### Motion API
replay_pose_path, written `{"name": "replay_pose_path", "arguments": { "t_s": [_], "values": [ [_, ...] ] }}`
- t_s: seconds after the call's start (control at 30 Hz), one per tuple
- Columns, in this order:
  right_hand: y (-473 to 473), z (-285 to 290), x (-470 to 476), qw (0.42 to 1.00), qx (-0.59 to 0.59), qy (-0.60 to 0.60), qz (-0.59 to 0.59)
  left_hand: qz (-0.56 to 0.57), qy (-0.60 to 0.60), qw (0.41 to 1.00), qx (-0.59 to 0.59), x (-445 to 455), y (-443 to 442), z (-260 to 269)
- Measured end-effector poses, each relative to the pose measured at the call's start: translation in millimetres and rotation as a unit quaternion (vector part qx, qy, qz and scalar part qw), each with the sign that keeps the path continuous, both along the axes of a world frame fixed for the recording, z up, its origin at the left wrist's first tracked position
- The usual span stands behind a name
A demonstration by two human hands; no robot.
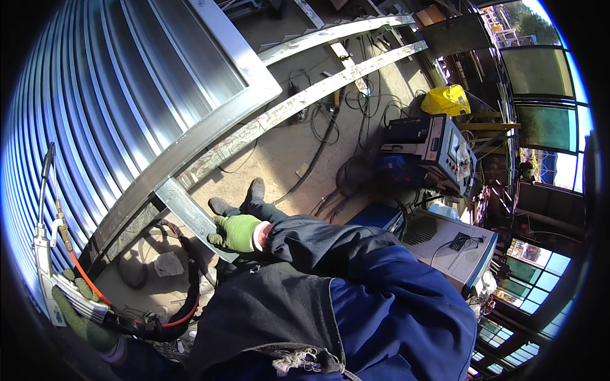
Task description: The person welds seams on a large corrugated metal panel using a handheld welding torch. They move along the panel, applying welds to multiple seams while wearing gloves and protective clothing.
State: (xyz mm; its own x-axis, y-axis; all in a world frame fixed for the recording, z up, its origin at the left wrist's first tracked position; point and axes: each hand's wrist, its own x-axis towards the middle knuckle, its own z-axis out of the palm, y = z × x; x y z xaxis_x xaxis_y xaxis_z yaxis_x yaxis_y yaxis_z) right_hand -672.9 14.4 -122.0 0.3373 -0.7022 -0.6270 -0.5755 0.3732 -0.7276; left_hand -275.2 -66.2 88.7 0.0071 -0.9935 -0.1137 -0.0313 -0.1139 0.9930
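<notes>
My left hand (86, 316), in a green glove, is closed around the ribbed grip of a silver hand-held welding gun (44, 274). Its dark tip points up beside the corrugated metal panel (157, 71), and an orange-red hose and black cable run from it. My right hand (238, 233), gloved alike, lies over the lower end of a flat metal bar (190, 214), with its fingers curled at the bar's edge; its underside is hidden. The bar meets the panel's metal frame (190, 138) at its upper end.
Long paint-marked beams (305, 97) run beyond the frame. Cables and a thick hose (320, 152) lie on the concrete floor. A machine with a control panel (445, 147), a yellow bag (445, 100) and a white-topped cabinet (448, 245) stand to the right. My shoes (256, 189) are near the bar.
</notes>
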Motion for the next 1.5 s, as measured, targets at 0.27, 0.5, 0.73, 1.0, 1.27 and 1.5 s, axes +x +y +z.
{"name": "replay_pose_path", "arguments": {
  "t_s": [0.27, 0.5, 0.73, 1.0, 1.27, 1.5],
  "values": [
    [-27.0, -15.5, -78.7, 0.969, -0.011, -0.088, 0.229, 0.273, -0.316, 0.905, -0.079, -85.2, 116.9, 18.5],
    [-64.8, -23.9, -253.6, 0.959, -0.024, -0.118, 0.258, 0.316, -0.588, 0.736, -0.112, -248.5, 252.5, 19.1],
    [-63.8, 54.7, -276.1, 0.886, 0.165, -0.245, 0.357, 0.41, -0.65, 0.638, -0.051, -393.9, 352.0, 63.7],
    [66.8, 92.0, -226.5, 0.694, 0.175, -0.376, 0.588, 0.627, -0.05, 0.776, -0.038, -474.7, 371.4, 35.3],
    [116.6, 125.1, -249.0, 0.613, 0.242, -0.385, 0.647, 0.655, 0.109, 0.748, 0.026, -540.2, 294.5, 41.1],
    [63.9, 133.5, -301.5, 0.684, 0.253, -0.358, 0.583, 0.51, 0.033, 0.839, 0.187, -582.4, 224.5, 38.8]
  ]
}}
